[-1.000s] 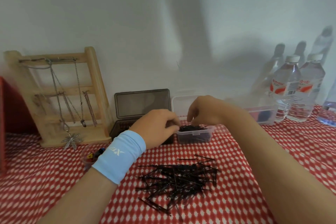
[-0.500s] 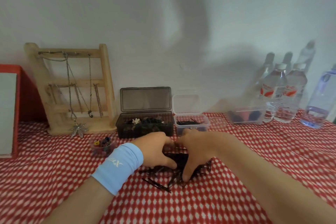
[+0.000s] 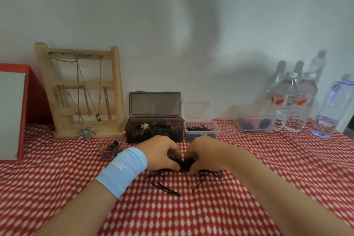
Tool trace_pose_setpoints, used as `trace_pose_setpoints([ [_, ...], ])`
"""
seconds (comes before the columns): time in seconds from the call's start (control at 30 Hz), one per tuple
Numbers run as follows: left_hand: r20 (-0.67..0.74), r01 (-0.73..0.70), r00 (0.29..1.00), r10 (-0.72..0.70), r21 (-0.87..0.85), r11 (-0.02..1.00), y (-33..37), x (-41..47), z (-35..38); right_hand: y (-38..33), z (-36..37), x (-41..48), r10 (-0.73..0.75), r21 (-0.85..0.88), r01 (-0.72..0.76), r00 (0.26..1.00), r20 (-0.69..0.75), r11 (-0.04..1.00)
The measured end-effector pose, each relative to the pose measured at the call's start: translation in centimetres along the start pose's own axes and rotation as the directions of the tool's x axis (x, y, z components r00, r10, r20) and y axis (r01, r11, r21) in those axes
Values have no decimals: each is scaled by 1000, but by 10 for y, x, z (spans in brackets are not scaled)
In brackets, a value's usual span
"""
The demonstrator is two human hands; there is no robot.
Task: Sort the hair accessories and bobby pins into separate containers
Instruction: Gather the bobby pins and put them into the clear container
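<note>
Red-and-white checked cloth (image 3: 249,207) covered the table, which ran back to a plain pale wall. At the centre of the frame the left hand (image 3: 161,153) and the right hand (image 3: 203,153) were cupped toward each other. Their fingers curled round a bunch of bobby pins (image 3: 184,164) that lay on the cloth between them, so both hands were grasping it. Some stray pins (image 3: 166,189) lay apart just below the hands, and more poked out under the right hand.

Just above the hands, against the wall, stood a dark box (image 3: 153,132) with its lid up, holding hair accessories (image 3: 151,126), among them a small white flower. Just beside it to the right sat a small clear tub (image 3: 201,132), also open, with some pins already inside.

The sorting looked partly done: the accessories seemed boxed and the tub held a first share. What remained was the bunch in hand and the strays on the cloth. A little cup of coloured clips (image 3: 110,148) sat left of the hands; whether it counted as sorted could not be told.
</note>
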State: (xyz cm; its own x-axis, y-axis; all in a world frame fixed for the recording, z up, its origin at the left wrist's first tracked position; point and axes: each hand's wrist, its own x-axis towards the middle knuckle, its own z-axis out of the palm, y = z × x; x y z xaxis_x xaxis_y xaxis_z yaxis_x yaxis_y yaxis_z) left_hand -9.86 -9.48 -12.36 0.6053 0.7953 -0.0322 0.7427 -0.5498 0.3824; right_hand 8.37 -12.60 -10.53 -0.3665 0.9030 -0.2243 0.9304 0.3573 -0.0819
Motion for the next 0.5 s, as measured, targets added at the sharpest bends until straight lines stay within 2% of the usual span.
trace_pose_setpoints([
  [0.1, -16, 9, 1000, -10, -77, 997, -3, 0, 1, -5, 2, 3, 15, -39, -14, 999, 31, 999],
  [0.3, -4, 41, 999, -42, -172, 984, -13, -2, 0, 2, 8, 1, 18, 13, -17, 1000, -19, 1000],
  [0.5, -65, 36, 996, -57, -284, 958, -20, -1, 2, 16, 4, -2, 32, 181, -21, 998, -58, 983],
])
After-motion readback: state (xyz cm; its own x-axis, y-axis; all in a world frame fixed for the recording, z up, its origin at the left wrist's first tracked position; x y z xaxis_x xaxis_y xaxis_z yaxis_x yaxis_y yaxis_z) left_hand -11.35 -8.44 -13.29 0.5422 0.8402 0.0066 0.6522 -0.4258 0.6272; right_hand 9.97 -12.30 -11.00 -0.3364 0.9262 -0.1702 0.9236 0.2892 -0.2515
